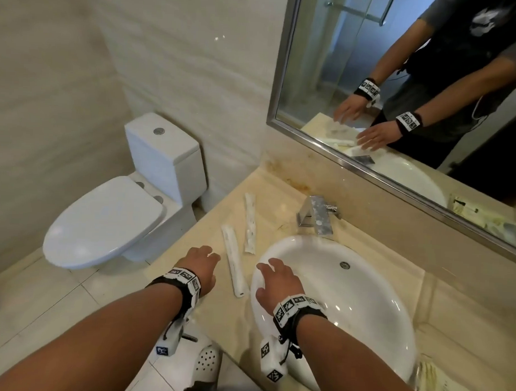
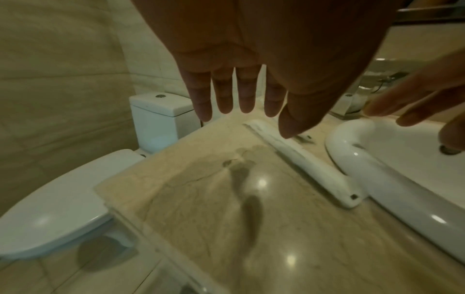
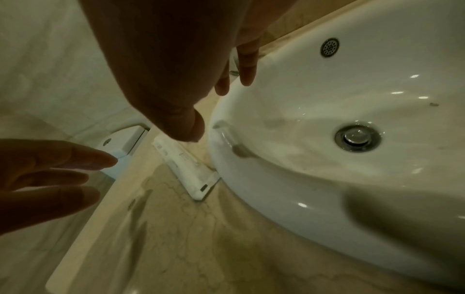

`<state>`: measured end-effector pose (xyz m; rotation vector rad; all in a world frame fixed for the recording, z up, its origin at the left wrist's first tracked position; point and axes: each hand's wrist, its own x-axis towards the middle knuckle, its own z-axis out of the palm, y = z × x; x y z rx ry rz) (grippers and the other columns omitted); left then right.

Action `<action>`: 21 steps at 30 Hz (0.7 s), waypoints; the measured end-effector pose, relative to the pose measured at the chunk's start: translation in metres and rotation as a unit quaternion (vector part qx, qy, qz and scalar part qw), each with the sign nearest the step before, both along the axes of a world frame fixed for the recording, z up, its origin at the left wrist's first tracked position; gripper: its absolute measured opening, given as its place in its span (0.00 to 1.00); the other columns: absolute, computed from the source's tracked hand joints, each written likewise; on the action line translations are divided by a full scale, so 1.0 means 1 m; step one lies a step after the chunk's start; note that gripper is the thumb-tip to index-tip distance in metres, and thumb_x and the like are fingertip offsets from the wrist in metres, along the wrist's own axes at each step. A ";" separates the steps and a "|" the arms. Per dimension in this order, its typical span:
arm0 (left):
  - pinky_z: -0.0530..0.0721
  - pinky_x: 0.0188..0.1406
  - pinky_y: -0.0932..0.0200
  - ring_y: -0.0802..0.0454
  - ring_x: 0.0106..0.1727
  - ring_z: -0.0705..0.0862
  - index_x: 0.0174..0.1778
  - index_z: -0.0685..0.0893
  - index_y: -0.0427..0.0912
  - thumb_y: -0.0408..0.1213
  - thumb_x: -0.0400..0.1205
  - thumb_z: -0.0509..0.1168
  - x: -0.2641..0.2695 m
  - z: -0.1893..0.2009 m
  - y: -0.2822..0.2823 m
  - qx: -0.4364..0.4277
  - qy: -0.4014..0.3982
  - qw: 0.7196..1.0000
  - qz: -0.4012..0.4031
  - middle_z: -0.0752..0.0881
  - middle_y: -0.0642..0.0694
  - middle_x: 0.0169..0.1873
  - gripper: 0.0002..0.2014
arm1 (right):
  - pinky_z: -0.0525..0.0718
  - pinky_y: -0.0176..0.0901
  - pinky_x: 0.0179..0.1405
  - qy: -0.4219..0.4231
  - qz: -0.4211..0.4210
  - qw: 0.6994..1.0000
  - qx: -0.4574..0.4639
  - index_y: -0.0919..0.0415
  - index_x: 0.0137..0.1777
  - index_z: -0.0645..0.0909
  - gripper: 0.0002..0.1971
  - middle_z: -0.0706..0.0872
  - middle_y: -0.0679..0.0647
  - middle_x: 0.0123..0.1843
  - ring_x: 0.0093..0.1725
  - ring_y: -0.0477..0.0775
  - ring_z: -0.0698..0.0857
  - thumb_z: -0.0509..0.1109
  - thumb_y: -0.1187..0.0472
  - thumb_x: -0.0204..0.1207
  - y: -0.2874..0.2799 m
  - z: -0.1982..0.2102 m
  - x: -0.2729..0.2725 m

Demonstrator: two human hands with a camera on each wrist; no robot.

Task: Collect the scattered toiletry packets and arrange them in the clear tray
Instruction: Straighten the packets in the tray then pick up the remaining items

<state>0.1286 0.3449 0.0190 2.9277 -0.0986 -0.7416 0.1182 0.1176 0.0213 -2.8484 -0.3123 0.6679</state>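
Observation:
Two long white toiletry packets lie on the beige counter left of the sink. The nearer packet (image 1: 234, 261) (image 2: 309, 165) (image 3: 186, 165) runs along the basin rim; the farther packet (image 1: 250, 224) lies beyond it. My left hand (image 1: 203, 265) (image 2: 241, 103) hovers over the counter left of the nearer packet, fingers straight and spread, holding nothing. My right hand (image 1: 273, 279) (image 3: 216, 99) hovers above the basin's left rim, fingers relaxed and empty. More packets (image 1: 437, 383) lie at the counter's near right corner. No clear tray shows in any view.
A white sink basin (image 1: 393, 302) fills the counter's middle, with a chrome tap (image 1: 317, 215) behind it. A white toilet (image 1: 109, 219) stands left, below the counter edge. A mirror (image 1: 401, 83) hangs behind. The counter drops off just left of my left hand.

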 end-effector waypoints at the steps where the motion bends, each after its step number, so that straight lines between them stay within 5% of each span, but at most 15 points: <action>1: 0.72 0.75 0.45 0.43 0.81 0.60 0.81 0.65 0.51 0.42 0.83 0.61 0.005 -0.005 0.006 0.003 0.004 1.000 -0.006 0.59 0.47 0.83 0.28 | 0.70 0.53 0.75 0.003 -0.004 1.000 0.001 0.45 0.83 0.62 0.32 0.58 0.52 0.85 0.80 0.58 0.64 0.64 0.53 0.78 0.005 -0.004 0.005; 14: 0.74 0.72 0.40 0.36 0.83 0.56 0.83 0.59 0.57 0.30 0.79 0.62 0.081 -0.053 0.004 0.011 -0.004 0.970 -0.242 0.53 0.42 0.85 0.36 | 0.77 0.51 0.67 -0.021 -0.092 0.995 0.023 0.43 0.83 0.62 0.31 0.65 0.53 0.82 0.74 0.59 0.74 0.63 0.51 0.80 0.054 -0.044 0.102; 21: 0.79 0.61 0.42 0.34 0.77 0.64 0.77 0.71 0.50 0.39 0.82 0.61 0.095 -0.065 0.003 0.011 -0.028 0.948 -0.317 0.67 0.41 0.77 0.24 | 0.79 0.52 0.51 0.000 -0.130 0.991 -0.038 0.50 0.78 0.61 0.30 0.77 0.57 0.65 0.61 0.61 0.82 0.65 0.44 0.79 0.074 -0.056 0.131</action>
